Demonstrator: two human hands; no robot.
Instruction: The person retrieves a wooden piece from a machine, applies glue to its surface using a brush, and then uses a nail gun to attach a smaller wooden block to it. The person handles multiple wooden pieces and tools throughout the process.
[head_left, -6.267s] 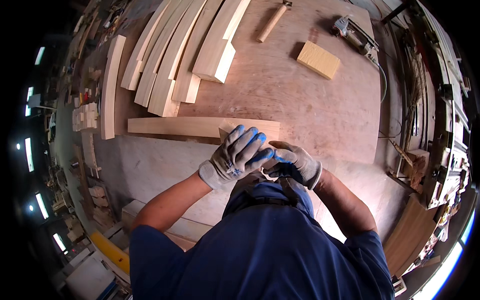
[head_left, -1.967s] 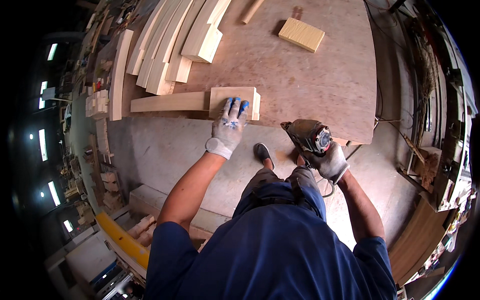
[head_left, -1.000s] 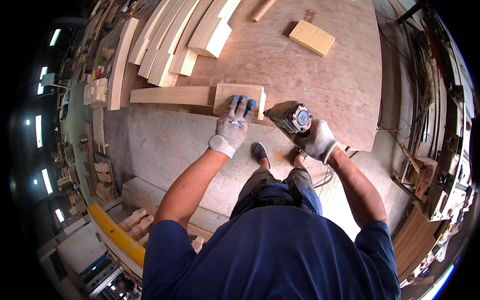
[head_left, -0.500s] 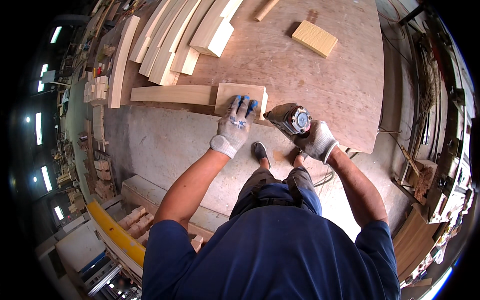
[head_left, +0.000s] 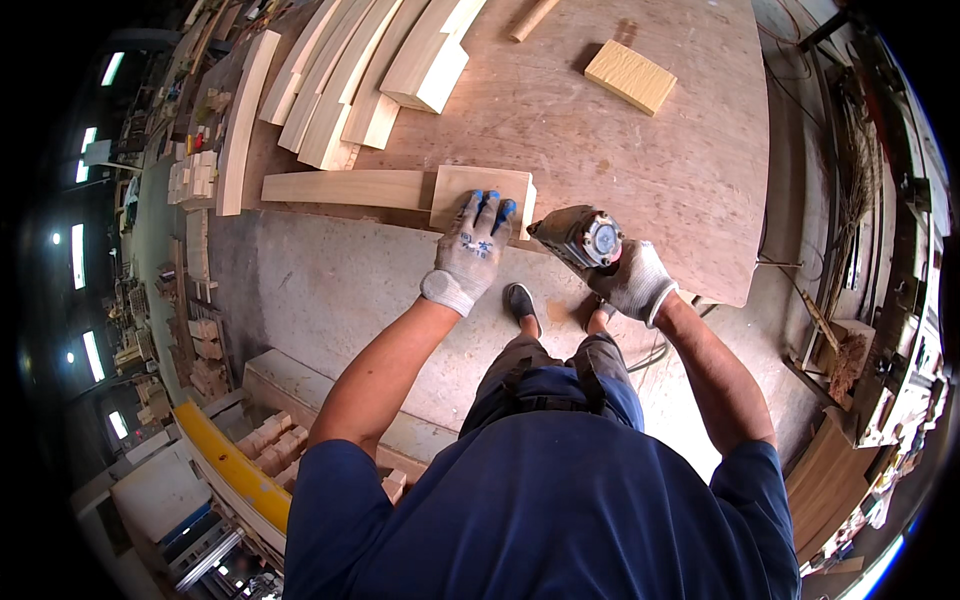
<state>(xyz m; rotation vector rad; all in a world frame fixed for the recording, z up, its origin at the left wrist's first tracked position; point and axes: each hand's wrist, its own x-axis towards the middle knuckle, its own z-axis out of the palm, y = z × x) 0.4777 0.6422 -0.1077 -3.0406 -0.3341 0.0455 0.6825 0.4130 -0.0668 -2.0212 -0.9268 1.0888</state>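
A long, slightly curved wooden piece (head_left: 345,189) lies along the table's near edge, with a pale wooden block (head_left: 455,185) at its right end. My left hand (head_left: 473,245), in a white glove with blue fingertips, holds this block. Its fingers lie across the top face, and the thumb is hidden. In my right hand (head_left: 637,284), also gloved, is a nail gun (head_left: 585,238), its body tilted and its nose pointing left at the block's right end. The nose is at or very close to the wood; whether it touches, I cannot tell. The trigger finger is hidden.
Several long wooden pieces (head_left: 350,85) lie side by side at the table's far left. A loose yellowish block (head_left: 630,77) and a wooden stick (head_left: 533,19) rest farther back on the wooden table (head_left: 680,190). A hose (head_left: 655,357) runs near my feet.
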